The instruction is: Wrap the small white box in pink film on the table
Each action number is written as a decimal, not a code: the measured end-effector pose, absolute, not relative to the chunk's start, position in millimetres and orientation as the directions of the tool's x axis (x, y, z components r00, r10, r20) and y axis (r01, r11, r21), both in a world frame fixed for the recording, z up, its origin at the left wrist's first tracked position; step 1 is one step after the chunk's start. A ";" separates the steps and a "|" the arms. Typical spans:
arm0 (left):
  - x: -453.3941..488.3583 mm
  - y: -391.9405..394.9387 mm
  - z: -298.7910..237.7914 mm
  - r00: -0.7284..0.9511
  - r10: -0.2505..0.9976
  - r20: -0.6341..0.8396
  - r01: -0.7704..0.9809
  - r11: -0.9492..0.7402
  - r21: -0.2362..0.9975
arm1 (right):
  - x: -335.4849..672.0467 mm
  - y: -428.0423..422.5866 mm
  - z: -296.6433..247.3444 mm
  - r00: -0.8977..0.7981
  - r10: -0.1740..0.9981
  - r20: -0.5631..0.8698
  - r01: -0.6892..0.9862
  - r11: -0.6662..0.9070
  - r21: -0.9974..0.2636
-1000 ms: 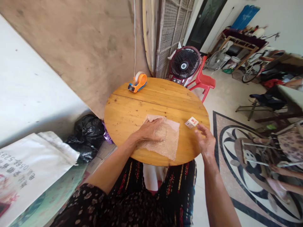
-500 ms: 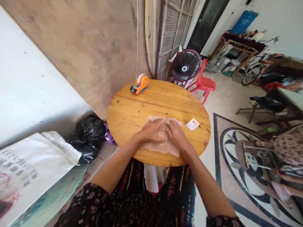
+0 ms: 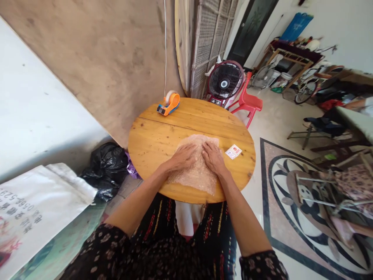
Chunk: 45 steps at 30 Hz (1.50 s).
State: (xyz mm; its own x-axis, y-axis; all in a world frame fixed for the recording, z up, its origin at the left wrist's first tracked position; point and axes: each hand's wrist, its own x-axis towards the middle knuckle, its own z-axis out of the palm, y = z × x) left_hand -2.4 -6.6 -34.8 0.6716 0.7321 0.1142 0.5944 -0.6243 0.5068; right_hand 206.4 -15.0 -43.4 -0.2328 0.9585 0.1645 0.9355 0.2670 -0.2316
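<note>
A sheet of clear bubble wrap (image 3: 194,177) lies spread near the front edge of a round wooden table (image 3: 151,144). On its left part rests my left hand (image 3: 184,155), fingers stretched out over the plastic. My right hand (image 3: 213,156) lies flat on the right part, its fingers extended toward the far edge. Both palms press on the wrap, and neither hand grips it. To the right of my right hand is a small white card (image 3: 233,151) with red print. An orange and blue tape dispenser (image 3: 169,103) with a roll of tape stands at the table's far left.
Behind the table are a fan (image 3: 225,82) and a red plastic chair (image 3: 249,99). Black plastic bags (image 3: 106,167) and a white printed sack (image 3: 49,198) lie at left. A person (image 3: 354,182) sits at the right edge, beside another table (image 3: 354,118).
My hands have moved slightly apart and flattened. The bubble wrap is spread wider, its far part now reaching farther up the table. The view has shifted slightly.
</note>
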 end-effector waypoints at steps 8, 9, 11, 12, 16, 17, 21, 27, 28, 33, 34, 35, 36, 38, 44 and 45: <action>-0.8 1.2 -12.2 0.798 0.600 0.057 0.561 -0.773 0.297 | 201.7 -19.4 -36.0 -0.246 0.953 0.176 0.942 0.278 -0.189; 0.9 3.6 -11.0 0.798 0.597 0.076 0.552 -0.777 0.304 | 201.4 -19.6 -35.3 -0.246 0.953 0.176 0.943 0.278 -0.185; 4.2 8.6 -12.7 0.797 0.592 0.121 0.529 -0.781 0.332 | 201.1 -19.9 -34.4 -0.247 0.953 0.173 0.944 0.277 -0.179; 5.4 11.1 -15.3 0.795 0.590 0.140 0.520 -0.781 0.345 | 201.0 -20.0 -34.1 -0.247 0.954 0.171 0.944 0.276 -0.178; 3.6 19.2 -30.9 0.770 0.610 0.185 0.511 -0.765 0.393 | 201.2 -19.8 -34.4 -0.242 0.956 0.166 0.946 0.270 -0.180; 1.8 20.9 -34.7 0.764 0.615 0.193 0.509 -0.759 0.406 | 201.4 -19.5 -34.7 -0.242 0.956 0.165 0.946 0.270 -0.181; -5.6 26.8 -44.6 0.745 0.626 0.230 0.493 -0.750 0.441 | 203.4 -17.7 -37.4 -0.241 0.958 0.157 0.940 0.271 -0.206; -10.4 27.2 -42.1 0.751 0.627 0.207 0.520 -0.754 0.401 | 207.5 -14.7 -43.6 -0.242 0.954 0.176 0.934 0.278 -0.224; -11.4 26.8 -41.4 0.751 0.625 0.216 0.520 -0.760 0.391 | 207.8 -14.4 -44.4 -0.238 0.954 0.181 0.934 0.276 -0.227; -17.2 27.1 -44.0 0.711 0.613 0.344 0.474 -0.779 0.410 | 208.1 -13.2 -47.2 -0.255 0.945 0.204 0.929 0.298 -0.220; -17.6 27.2 -45.1 0.705 0.598 0.380 0.440 -0.790 0.426 | 208.2 -12.9 -47.3 -0.260 0.944 0.204 0.929 0.303 -0.214; -17.4 27.2 -45.9 0.709 0.574 0.411 0.396 -0.805 0.442 | 208.2 -12.6 -47.3 -0.264 0.943 0.204 0.929 0.305 -0.210; -16.9 26.8 -46.5 0.719 0.544 0.431 0.347 -0.820 0.456 | 208.2 -12.3 -47.2 -0.265 0.943 0.203 0.930 0.306 -0.206; -15.1 25.3 -46.5 0.746 0.503 0.437 0.279 -0.831 0.481 | 208.0 -12.0 -46.6 -0.267 0.943 0.200 0.930 0.307 -0.201; -11.8 19.2 -40.2 0.797 0.545 0.261 0.388 -0.792 0.471 | 207.3 -13.2 -44.8 -0.271 0.938 0.214 0.927 0.315 -0.205; -11.8 18.8 -39.4 0.800 0.546 0.251 0.395 -0.792 0.465 | 207.2 -13.5 -44.7 -0.270 0.939 0.211 0.927 0.313 -0.208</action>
State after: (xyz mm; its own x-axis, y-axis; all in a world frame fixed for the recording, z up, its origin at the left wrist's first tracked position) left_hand -11.8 18.8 -39.4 0.7995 0.5456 0.2511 0.3946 -0.7923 0.4654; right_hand 207.2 -13.5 -44.7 -0.2698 0.9395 0.2113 0.9267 0.3129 -0.2083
